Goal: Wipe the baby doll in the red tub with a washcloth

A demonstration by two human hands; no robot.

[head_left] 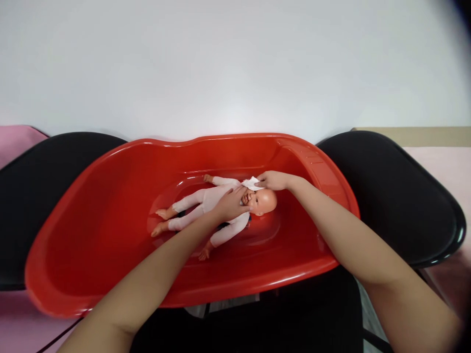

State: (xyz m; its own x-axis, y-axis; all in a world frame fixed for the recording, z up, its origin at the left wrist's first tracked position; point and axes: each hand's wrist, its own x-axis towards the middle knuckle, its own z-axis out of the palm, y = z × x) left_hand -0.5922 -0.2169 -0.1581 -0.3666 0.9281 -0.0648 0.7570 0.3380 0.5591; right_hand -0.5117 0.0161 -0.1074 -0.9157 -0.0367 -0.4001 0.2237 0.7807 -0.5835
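Observation:
A baby doll in pale pink clothes lies on its back in a red baby bathtub, head to the right and feet to the left. Across its upper chest and neck lies my left hand, thumb and fingers on either side of the chin, holding it. My right hand pinches a small white cloth against the far side of the doll's face. The cloth covers part of the cheek and eye area. Some of my right fingertips are hidden behind the cloth.
Black chair seats show beneath the tub at the right and left, with another dark surface in front. A white wall rises behind the tub. Pink material is visible at the far left.

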